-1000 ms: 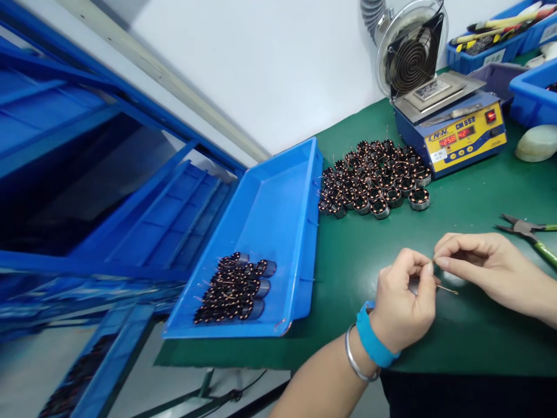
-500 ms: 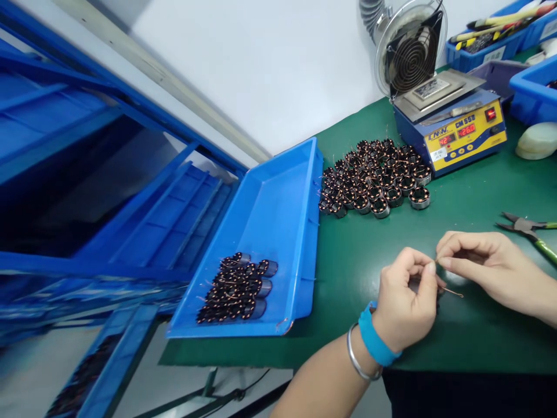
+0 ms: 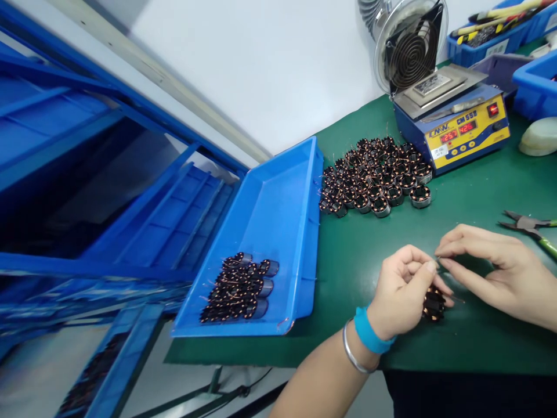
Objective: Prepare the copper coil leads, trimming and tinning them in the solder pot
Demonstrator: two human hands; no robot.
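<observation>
My left hand (image 3: 402, 293) firmly pinches the copper coil (image 3: 434, 304) while my right fingertips (image 3: 452, 245), almost closed, work gently near its fine lead (image 3: 458, 299).

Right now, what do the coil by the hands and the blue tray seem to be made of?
The coil looks like shiny copper wire, from its orange glints, around a dark core I can't identify. The tray looks like moulded plastic, from its smooth, even, glossy blue.
</observation>
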